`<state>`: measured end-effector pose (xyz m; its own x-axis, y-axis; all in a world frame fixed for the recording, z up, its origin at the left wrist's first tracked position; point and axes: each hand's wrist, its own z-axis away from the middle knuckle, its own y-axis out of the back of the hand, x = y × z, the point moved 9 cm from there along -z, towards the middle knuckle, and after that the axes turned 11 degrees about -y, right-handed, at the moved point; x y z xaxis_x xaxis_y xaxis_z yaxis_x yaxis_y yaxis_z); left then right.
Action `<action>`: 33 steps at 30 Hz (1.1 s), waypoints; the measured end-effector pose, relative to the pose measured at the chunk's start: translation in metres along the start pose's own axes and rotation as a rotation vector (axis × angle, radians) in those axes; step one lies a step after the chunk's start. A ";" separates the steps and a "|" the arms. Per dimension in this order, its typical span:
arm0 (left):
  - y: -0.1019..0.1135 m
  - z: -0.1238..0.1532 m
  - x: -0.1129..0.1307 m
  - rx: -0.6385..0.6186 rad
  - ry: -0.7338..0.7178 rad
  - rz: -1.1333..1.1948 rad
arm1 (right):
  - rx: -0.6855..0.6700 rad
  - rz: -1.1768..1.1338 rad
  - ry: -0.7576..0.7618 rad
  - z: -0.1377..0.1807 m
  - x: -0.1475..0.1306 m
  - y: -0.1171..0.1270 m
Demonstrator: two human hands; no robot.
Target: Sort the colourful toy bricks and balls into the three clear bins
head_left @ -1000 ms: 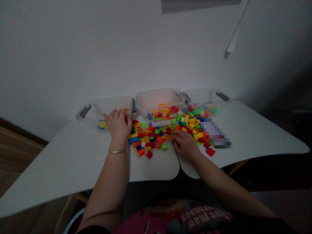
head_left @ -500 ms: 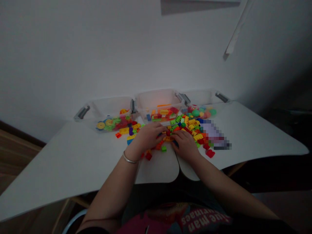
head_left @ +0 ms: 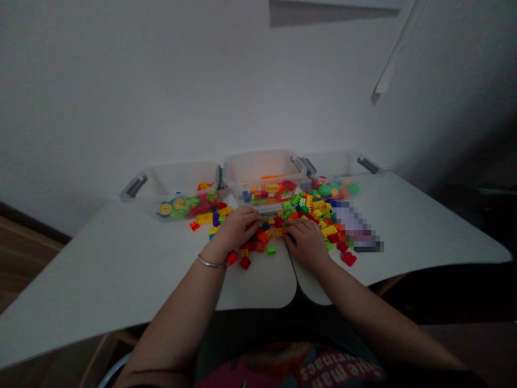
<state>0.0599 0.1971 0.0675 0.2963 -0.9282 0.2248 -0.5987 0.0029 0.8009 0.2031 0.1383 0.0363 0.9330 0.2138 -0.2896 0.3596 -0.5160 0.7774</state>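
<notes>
My left hand (head_left: 237, 229), with a silver bangle at its wrist, reaches over the left part of a heap of building blocks. Its fingers are bent and apart from the thumb; no held block shows, though the fingertips are partly lost among the pieces. An orange building block (head_left: 279, 232) is at the fingertips of my right hand (head_left: 307, 241), which looks pinched on it. Red and orange blocks (head_left: 262, 237) lie between the two hands. Nearer me are a green block (head_left: 271, 250) and a dark red block (head_left: 245, 263).
Three clear bins line the wall: the left bin (head_left: 181, 175) holds wheels and other pieces, the middle bin (head_left: 258, 161) blocks, the right bin (head_left: 333, 164) rounded pieces. A pixelated patch (head_left: 357, 226) covers something on the right. The white table (head_left: 121, 258) has a seam in front.
My left hand has drawn back to the left, away from the orange block, uncovering more blocks between the hands. My right hand stays nearly in place at the orange block.
</notes>
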 end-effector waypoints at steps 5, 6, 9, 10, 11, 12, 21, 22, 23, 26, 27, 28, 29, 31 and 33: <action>0.008 0.002 -0.005 0.074 0.014 -0.034 | -0.041 -0.088 -0.089 -0.003 0.009 0.003; 0.008 0.002 -0.006 0.073 0.016 -0.036 | -0.049 -0.111 -0.108 -0.004 0.011 0.004; 0.005 0.003 -0.008 0.063 0.026 -0.026 | -0.021 -0.264 -0.189 -0.012 0.023 0.014; 0.004 0.003 -0.009 0.059 0.032 -0.021 | 0.006 -0.343 -0.236 -0.017 0.029 0.020; 0.003 0.003 -0.010 0.054 0.038 -0.016 | 0.035 -0.430 -0.283 -0.023 0.034 0.026; 0.002 0.003 -0.011 0.047 0.042 -0.011 | 0.063 -0.513 -0.332 -0.031 0.040 0.033; -0.005 0.004 -0.015 -0.017 0.030 -0.053 | 0.189 -0.480 -0.129 -0.136 0.009 0.084; -0.005 0.004 -0.016 -0.020 0.032 -0.062 | 0.173 -0.447 -0.113 -0.145 0.005 0.080; -0.005 0.004 -0.016 -0.021 0.034 -0.070 | 0.148 -0.413 -0.097 -0.152 0.002 0.075; -0.005 0.004 -0.017 -0.025 0.043 -0.088 | 0.055 -0.293 -0.042 -0.165 -0.010 0.053; -0.004 0.003 -0.017 -0.028 0.049 -0.094 | 0.025 -0.253 -0.025 -0.168 -0.013 0.047; -0.004 0.003 -0.018 -0.030 0.055 -0.100 | 0.002 -0.217 -0.009 -0.169 -0.015 0.042; -0.004 0.002 -0.018 -0.035 0.062 -0.104 | -0.011 -0.187 0.005 -0.170 -0.017 0.038; -0.005 0.002 -0.019 -0.039 0.069 -0.108 | -0.002 -0.149 0.026 -0.172 -0.018 0.036; -0.005 0.002 -0.020 -0.027 0.078 -0.105 | 0.023 -0.126 0.032 -0.173 -0.015 0.036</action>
<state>0.0549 0.2146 0.0581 0.4140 -0.8922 0.1805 -0.5413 -0.0819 0.8368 0.1988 0.2603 0.1650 0.8796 0.3041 -0.3659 0.4744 -0.5019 0.7232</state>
